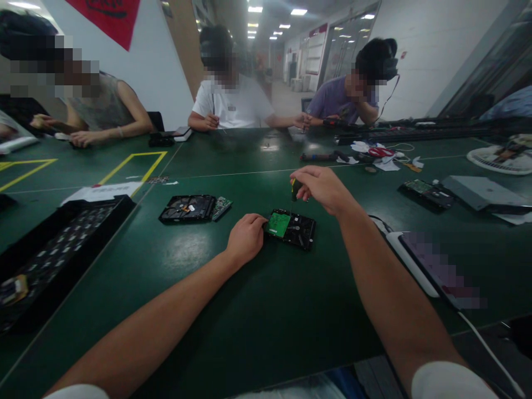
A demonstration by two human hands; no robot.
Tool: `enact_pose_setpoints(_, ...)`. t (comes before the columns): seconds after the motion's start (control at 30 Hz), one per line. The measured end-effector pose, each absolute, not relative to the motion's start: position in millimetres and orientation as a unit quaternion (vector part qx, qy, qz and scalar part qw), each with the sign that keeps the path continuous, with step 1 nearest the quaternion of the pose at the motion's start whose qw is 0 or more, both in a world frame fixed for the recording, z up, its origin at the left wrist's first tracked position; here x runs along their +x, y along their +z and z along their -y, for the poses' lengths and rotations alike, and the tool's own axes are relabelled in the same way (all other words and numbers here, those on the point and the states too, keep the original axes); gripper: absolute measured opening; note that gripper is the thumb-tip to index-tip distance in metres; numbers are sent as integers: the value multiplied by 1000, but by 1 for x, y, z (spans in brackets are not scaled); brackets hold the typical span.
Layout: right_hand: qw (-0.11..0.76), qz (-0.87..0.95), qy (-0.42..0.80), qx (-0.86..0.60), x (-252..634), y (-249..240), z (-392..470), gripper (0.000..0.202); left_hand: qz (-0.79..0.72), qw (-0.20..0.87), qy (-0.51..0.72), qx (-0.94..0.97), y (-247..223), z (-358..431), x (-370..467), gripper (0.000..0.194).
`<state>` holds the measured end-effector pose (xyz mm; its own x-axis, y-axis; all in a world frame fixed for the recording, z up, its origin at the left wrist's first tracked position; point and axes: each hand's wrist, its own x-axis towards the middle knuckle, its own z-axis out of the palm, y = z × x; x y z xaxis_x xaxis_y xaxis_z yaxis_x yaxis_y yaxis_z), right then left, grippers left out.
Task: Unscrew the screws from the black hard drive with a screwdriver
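A black hard drive with a green circuit board [279, 224] lies on the green table in front of me. My left hand [246, 238] has its fingers closed on the drive's left edge. Above the drive, my right hand [318, 187] grips a small screwdriver [296, 189] with a dark and yellow handle. Its thin shaft points down at the board's right edge. To the left lie another opened drive [188, 209] and a loose circuit board [221, 208], touching or nearly so.
A long black tray [58, 249] stands at the left. At the right are a third drive [427, 194], a grey box [484, 193], a white power bank-like object [411, 263] with a cable, and a white fan-like grille [499, 159]. Several people sit across the table [216, 305].
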<state>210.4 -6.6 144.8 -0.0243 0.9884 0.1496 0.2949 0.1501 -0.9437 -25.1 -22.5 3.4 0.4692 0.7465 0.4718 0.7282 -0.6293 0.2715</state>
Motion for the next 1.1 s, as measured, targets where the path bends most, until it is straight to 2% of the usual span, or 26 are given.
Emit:
enact_pose_setpoints(0.17, 442, 618, 354, -545, 211, 148, 10, 13, -408, 23, 333, 850, 6, 24, -25, 30)
enact_pose_setpoints(0.33, 412, 638, 259, -597, 214, 147, 13, 34, -331, 55, 343, 877, 11, 27, -24, 33)
enact_pose_setpoints(0.43, 401, 638, 240, -612, 215, 146, 12, 39, -296, 67, 321, 897, 12, 28, -23, 33)
enact_pose_setpoints(0.53, 407, 641, 260, -597, 214, 146, 12, 33, -290, 66, 316, 901, 11, 27, -23, 31)
enact_pose_setpoints(0.7, 443, 630, 351, -533, 209, 147, 12, 8, -290, 70, 313, 902, 10, 26, -23, 33)
enact_pose_setpoints(0.93, 444, 645, 353, -512, 212, 146, 9, 25, -287, 71, 318, 901, 11, 27, -23, 34)
enact_pose_setpoints(1.1, 446, 629, 347, -534, 213, 145, 12, 23, -294, 69, 312, 901, 10, 27, -24, 35)
